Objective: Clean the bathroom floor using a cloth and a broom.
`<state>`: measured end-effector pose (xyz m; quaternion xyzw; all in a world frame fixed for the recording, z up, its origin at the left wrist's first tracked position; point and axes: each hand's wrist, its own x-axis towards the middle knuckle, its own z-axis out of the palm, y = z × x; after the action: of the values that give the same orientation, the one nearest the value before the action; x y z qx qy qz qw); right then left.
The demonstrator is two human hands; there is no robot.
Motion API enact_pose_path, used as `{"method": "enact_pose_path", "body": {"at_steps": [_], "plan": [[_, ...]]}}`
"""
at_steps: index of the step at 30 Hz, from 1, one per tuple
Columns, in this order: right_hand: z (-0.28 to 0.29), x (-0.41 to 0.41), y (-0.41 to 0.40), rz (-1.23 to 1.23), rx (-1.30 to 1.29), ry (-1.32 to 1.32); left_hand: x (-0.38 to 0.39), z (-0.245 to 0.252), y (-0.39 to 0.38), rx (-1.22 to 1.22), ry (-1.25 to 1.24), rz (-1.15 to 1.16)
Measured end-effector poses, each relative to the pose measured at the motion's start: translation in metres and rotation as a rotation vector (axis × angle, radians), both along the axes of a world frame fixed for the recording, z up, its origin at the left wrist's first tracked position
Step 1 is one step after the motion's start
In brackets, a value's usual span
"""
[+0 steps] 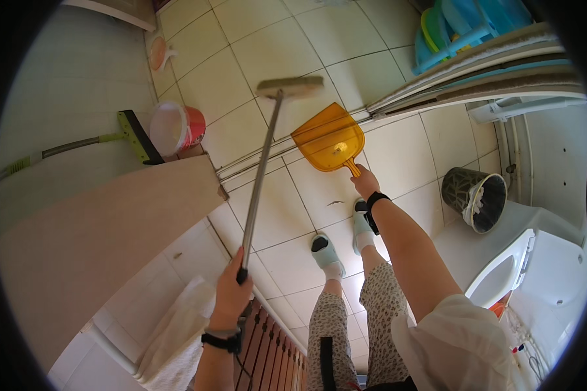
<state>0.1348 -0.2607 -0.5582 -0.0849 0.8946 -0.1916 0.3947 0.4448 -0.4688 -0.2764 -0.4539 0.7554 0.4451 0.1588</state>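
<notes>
The long metal handle of a floor broom (262, 181) is gripped near its black end by my left hand (232, 291). The broom's wide head (290, 87) is slightly blurred, over the tiles beyond the door track. My right hand (366, 182) grips the short handle of a translucent orange dustpan (328, 134). Its open edge faces the broom head, and its pan lies over the sliding-door track (254, 166). A bright spot shows inside the pan; whether it is debris or a reflection I cannot tell. A thin dark scrap (336, 202) lies on the tile between the pan and my slippers (327, 251).
To the left stand a red-and-white bucket (191, 128) and a green squeegee (136, 137), beside a wall end (210, 181). At right are a trash bin (457, 195), a toilet (501, 269) and folded sliding-door panels (469, 73). Blue basins (484, 19) sit beyond them.
</notes>
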Motion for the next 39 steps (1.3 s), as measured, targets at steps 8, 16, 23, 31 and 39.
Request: {"method": "enact_pose_path", "body": {"at_steps": [8,16,23,31,39], "plan": [[-0.009,0.005,0.05,-0.233,-0.251,-0.084,0.114,0.116,0.053,0.306,-0.188,0.273],[0.123,0.057,0.153,-0.332,-0.36,-0.23,-0.018,0.01,-0.038,0.028,0.258,0.213],[0.255,0.074,0.255,-0.266,-0.241,-0.167,-0.131,0.018,-0.044,0.144,0.114,0.268],[0.366,0.12,0.312,-0.534,-0.146,-0.086,0.08,0.109,0.103,0.219,-0.071,-0.213],[0.418,0.138,0.327,-0.632,-0.243,-0.061,0.131,0.183,0.114,0.464,-0.024,0.286]]}}
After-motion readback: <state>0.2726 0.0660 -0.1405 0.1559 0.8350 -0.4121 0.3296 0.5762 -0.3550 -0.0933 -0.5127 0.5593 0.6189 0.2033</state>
